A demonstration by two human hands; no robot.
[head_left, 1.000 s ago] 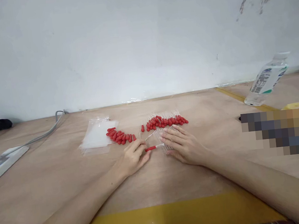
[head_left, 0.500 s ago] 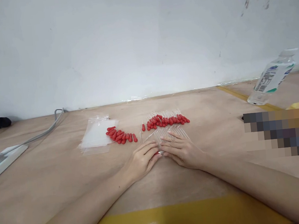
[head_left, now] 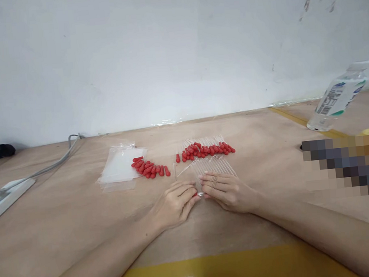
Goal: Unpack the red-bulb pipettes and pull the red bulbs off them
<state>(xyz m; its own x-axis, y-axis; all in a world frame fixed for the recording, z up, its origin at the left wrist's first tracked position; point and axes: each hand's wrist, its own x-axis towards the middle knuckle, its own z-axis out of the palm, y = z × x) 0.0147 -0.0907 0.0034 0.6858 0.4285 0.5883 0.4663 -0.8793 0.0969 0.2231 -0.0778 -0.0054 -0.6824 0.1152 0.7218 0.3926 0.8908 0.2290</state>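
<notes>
My left hand [head_left: 178,204] is closed in a pinch on a red rubber bulb, of which only a sliver shows at the fingertips. Facing it, my right hand [head_left: 230,193] grips a clear dropper tube [head_left: 201,194] that runs level between the two hands; its far end is hidden by the fingers. Just beyond my fingers lies a row of bare clear tubes [head_left: 215,165]. Farther back are several droppers with red bulbs [head_left: 210,150] fitted on clear stems. A heap of loose red rubber bulbs [head_left: 150,167] lies to the left.
Clear plastic bags [head_left: 118,164] are stacked at the left, partly under the loose bulbs. A white power strip [head_left: 9,201] with a grey cable [head_left: 59,161] is at the far left. At the right stands a plastic bottle [head_left: 337,97], near a pixelated area. A wall rises behind the table.
Both hands have drawn slightly nearer to me with the tube and bulb, the right fingers coming off the row of bare tubes. The view has shifted slightly.
</notes>
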